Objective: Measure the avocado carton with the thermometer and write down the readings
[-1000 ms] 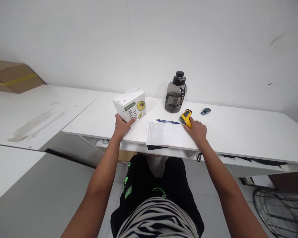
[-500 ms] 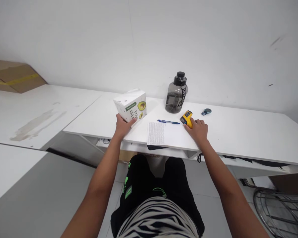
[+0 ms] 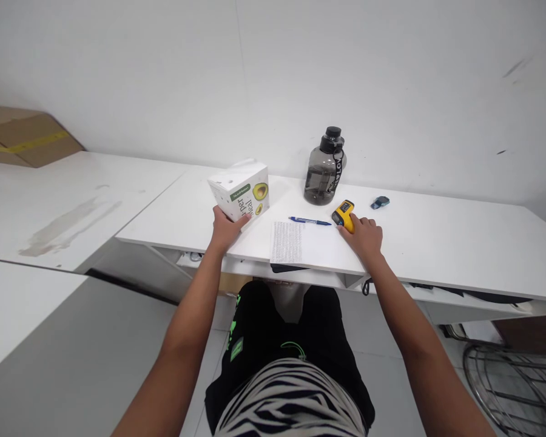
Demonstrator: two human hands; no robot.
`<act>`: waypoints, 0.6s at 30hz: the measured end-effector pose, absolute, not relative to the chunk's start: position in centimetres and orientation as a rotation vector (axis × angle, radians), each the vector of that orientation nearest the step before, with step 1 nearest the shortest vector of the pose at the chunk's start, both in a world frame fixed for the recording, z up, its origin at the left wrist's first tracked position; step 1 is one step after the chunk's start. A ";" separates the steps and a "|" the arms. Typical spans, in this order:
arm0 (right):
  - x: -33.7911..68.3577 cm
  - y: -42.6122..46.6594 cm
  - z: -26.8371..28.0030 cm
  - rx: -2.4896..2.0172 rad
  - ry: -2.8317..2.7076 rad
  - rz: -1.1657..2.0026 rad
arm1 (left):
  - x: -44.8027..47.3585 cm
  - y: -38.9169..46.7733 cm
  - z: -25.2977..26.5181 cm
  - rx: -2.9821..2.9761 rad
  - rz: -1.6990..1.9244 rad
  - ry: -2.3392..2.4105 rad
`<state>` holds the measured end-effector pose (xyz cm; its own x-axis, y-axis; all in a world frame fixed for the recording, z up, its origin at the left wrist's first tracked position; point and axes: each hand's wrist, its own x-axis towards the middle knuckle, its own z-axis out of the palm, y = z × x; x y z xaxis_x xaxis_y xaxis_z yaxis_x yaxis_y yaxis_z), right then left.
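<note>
My left hand (image 3: 227, 229) grips the lower front corner of a white carton (image 3: 239, 193) printed with avocados, which sits tilted at the left of the desk. In my right hand (image 3: 365, 237) is the handle of a yellow and black infrared thermometer (image 3: 343, 213), lying low at the desk surface with my fingers wrapped round it. Between the hands lie a blue pen (image 3: 309, 221) and a sheet of paper (image 3: 287, 243) covered with small writing. Behind them stands a dark translucent water bottle (image 3: 322, 173) with a black cap and strap.
A small teal object (image 3: 380, 202) lies right of the thermometer. On the left table (image 3: 131, 170) a taped cardboard box (image 3: 27, 136) rests against the wall. Below the desk (image 3: 459, 243) runs an open shelf, and a metal-framed rack (image 3: 514, 379) stands at the lower right.
The view has shifted very slightly. Both hands keep their holds on the carton and the thermometer, with no clear movement of either thing.
</note>
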<state>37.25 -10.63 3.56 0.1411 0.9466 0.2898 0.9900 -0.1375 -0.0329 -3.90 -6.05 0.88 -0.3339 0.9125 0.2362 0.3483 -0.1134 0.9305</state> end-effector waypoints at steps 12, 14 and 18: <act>37.3 -10.6 3.5 -2.187 -1.907 -0.295 | -3.4 -6.6 1.9 1.296 1.428 1.657; 37.3 -10.6 3.4 -2.180 -1.904 -0.282 | -3.4 -6.5 1.9 1.300 1.433 1.651; 37.4 -10.5 3.3 -2.189 -1.891 -0.267 | -3.4 -6.4 1.7 1.305 1.454 1.639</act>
<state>37.41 -10.47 3.31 0.1476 0.9460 0.2887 0.9889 -0.1365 -0.0582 -3.39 -6.43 1.73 -0.3512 0.9197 0.1758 0.2839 -0.0743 0.9560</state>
